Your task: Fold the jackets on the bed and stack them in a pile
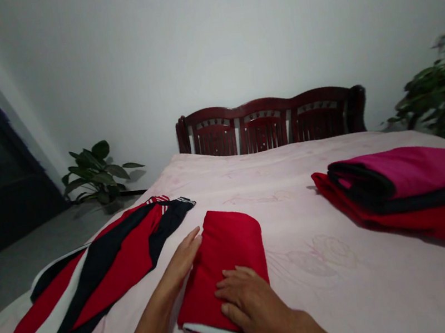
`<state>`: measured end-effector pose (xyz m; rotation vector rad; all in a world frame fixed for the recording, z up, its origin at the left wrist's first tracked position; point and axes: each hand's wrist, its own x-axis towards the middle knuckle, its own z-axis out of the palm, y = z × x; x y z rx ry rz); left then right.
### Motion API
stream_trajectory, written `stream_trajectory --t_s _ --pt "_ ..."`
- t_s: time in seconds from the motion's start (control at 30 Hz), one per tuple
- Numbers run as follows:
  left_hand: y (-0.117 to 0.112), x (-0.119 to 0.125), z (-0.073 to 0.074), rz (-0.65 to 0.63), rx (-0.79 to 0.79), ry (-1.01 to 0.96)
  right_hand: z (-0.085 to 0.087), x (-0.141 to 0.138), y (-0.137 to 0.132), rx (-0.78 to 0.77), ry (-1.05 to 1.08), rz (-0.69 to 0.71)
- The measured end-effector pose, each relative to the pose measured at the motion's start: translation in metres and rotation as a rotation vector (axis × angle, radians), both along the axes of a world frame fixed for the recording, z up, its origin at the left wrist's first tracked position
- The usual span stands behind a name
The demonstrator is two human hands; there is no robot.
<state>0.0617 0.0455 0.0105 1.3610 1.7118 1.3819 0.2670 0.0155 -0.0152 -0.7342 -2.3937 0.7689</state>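
Note:
A red garment [234, 238], folded into a compact rectangle with a white and dark edge at its near end, lies on the bed in front of me. My left hand [186, 255] rests along its left side, fingers stretched out and pointing away from me. Flat on the near right part of the cloth is my right hand [250, 303], its fingers spread a little. Neither hand grips the fabric. What kind of garment it is, I cannot tell from the folds.
Red, navy and white clothes [113, 279] lie spread out on the left. A folded stack, magenta cloth [429, 167] over black and red cloth [434, 223], sits on the right. The pink bedsheet [327, 296] reaches a dark wooden headrest [261, 121]. Potted plants [97, 172] flank the bed.

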Motion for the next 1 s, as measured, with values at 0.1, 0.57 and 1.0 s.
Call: stream_trajectory --t_s 0.1,0.57,1.0 --pt "-0.026 0.026 -0.020 -0.177 -0.072 0.384 0.002 0.005 0.018 -0.037 0.173 -0.272" --pt "-0.078 0.068 -0.101 -0.153 0.284 1.345 -0.044 0.006 0.145 -0.216 0.069 -0.552" --pt "-0.073 0.067 -0.106 -0.059 0.512 1.331 -0.038 0.026 0.055 -1.318 0.821 -0.203"
